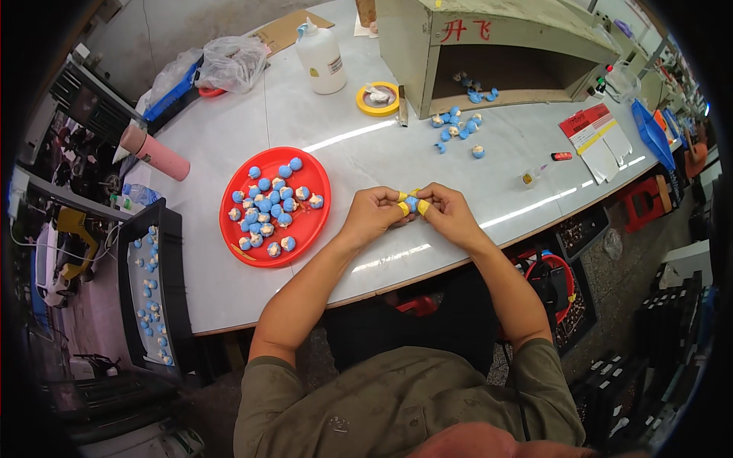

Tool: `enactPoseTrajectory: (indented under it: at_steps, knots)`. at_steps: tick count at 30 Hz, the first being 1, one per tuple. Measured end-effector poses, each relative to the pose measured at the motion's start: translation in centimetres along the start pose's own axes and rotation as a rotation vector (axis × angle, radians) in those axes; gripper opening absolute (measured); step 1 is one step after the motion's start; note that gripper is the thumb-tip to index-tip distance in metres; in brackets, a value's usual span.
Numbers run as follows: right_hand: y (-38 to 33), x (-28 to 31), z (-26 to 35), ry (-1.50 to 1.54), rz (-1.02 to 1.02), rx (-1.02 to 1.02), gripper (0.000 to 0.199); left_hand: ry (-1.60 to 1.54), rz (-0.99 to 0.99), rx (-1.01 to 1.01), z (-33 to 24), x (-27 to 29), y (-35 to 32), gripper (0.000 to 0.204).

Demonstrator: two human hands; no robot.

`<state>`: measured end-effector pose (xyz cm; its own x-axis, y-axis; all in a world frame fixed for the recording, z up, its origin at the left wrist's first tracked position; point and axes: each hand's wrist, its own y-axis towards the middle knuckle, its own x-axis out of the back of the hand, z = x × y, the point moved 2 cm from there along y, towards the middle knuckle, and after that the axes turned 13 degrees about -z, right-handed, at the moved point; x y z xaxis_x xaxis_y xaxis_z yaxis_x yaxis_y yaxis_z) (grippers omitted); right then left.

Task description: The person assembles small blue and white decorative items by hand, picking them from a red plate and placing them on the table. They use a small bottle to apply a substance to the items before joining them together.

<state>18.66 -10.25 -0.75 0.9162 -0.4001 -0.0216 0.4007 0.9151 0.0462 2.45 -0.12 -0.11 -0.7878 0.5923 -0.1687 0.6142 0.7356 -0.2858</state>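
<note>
Here | blue piece (412, 204) | held between left grip (376, 210) and right grip (452, 214)

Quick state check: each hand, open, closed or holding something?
Left hand: closed, pinching a small blue piece from one side.
Right hand: closed, pinching the same piece from the other side.

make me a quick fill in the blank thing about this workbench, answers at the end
1. The left hand and right hand hold a small blue piece, with ____ coverings on some fingertips.
2. A round red plastic plate of blue-and-cream balls sits to the ____ of both hands.
3. The long rectangular tray beside the table's left end is ____ in colour.
4. A yellow ring-shaped roll lies to the ____ of the white plastic bottle.

Missing words: yellow; left; black; right.
</note>
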Motion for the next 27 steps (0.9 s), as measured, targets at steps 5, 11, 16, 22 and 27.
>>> enactPoseTrajectory:
  at_steps: [5, 11, 16, 22, 27]
  knots:
    - [-0.1, -0.1, -0.3, -0.022, -0.007, 0.006, 0.014, -0.070, 0.004, -0.052, 1.1, 0.0, 0.4, 0.017]
    - [-0.4, -0.2, -0.5, -0.078, -0.033, 0.038, 0.013, -0.042, -0.009, -0.079, 1.3, -0.1, 0.4, 0.013]
    - [-0.4, -0.4, 0.1, -0.108, -0.039, 0.049, 0.012, -0.039, -0.015, -0.084, 1.1, -0.2, 0.2, 0.012]
    - [-0.4, -0.5, 0.2, -0.087, -0.037, 0.057, 0.012, -0.022, -0.014, -0.096, 1.1, -0.2, 0.4, 0.012]
    - [-0.3, -0.4, -0.1, -0.073, -0.033, 0.057, 0.014, -0.025, -0.010, -0.119, 1.1, -0.2, 0.3, 0.012]
